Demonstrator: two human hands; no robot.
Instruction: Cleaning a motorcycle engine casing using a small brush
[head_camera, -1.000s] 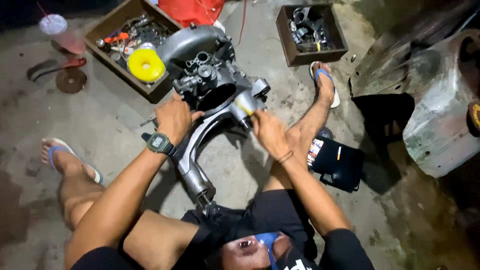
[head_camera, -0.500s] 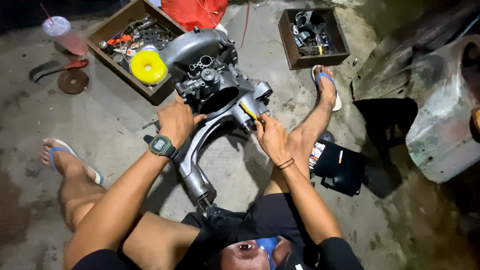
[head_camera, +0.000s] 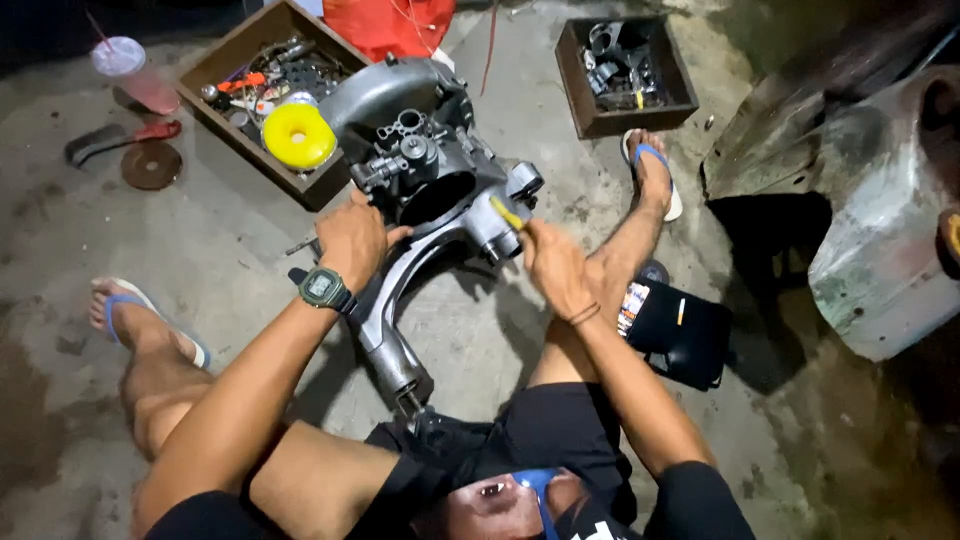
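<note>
Your left hand (head_camera: 350, 240) grips the engine casing (head_camera: 420, 190); your right hand (head_camera: 555, 265), fist closed, holds a yellow-handled tool (head_camera: 505, 212) at its right edge, bare concrete floor (head_camera: 230, 260) around.

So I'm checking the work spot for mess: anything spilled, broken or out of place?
No spill shows. The engine casing lies on the bare concrete floor, and a loose rusty disc lies apart from the tool box.

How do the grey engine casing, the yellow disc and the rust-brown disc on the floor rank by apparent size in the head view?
1. Grey engine casing, clearly largest.
2. Yellow disc.
3. Rust-brown disc, only slightly smaller; close call.
</note>
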